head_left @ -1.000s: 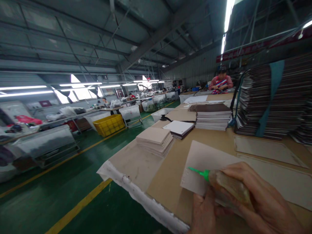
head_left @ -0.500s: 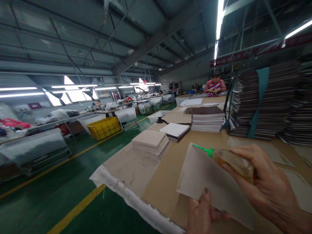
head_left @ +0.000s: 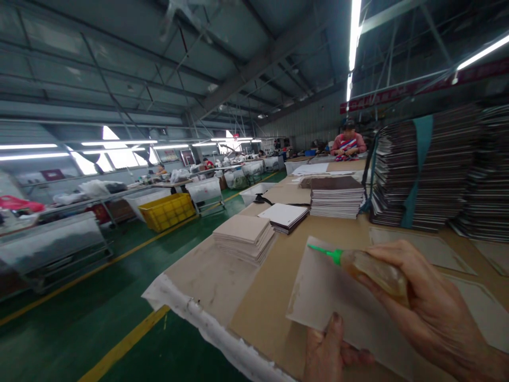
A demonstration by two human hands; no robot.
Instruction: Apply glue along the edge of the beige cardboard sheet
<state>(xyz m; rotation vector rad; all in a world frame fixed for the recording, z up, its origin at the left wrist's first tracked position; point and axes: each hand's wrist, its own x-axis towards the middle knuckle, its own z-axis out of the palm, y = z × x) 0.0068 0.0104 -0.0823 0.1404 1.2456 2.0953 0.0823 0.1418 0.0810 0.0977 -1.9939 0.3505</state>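
Note:
A squeeze glue bottle (head_left: 371, 269) of amber liquid, with a green nozzle, is in my right hand (head_left: 441, 310), fingers wrapped round it. Its tip lies over the far left corner of a pale grey-beige panel (head_left: 318, 294). My left hand (head_left: 332, 350) pinches the panel's near edge, thumb on top and fingers underneath. A thin glossy line shows along the panel's left edge. To the right, several similar panels (head_left: 421, 246) with marked borders lie flat on the brown-covered table (head_left: 262, 313).
Stacked beige panels (head_left: 242, 236) stand left of my hands, beside a white-topped stack (head_left: 284, 215). Farther back are a dark-topped stack (head_left: 338, 196) and tall strapped piles (head_left: 433, 170). A person (head_left: 349, 143) works at the far end. A yellow bin (head_left: 169, 211) stands across the green floor.
The view has shifted slightly. The nozzle tip has moved a little left and down, staying near the panel's far left corner. Both hands keep their holds.

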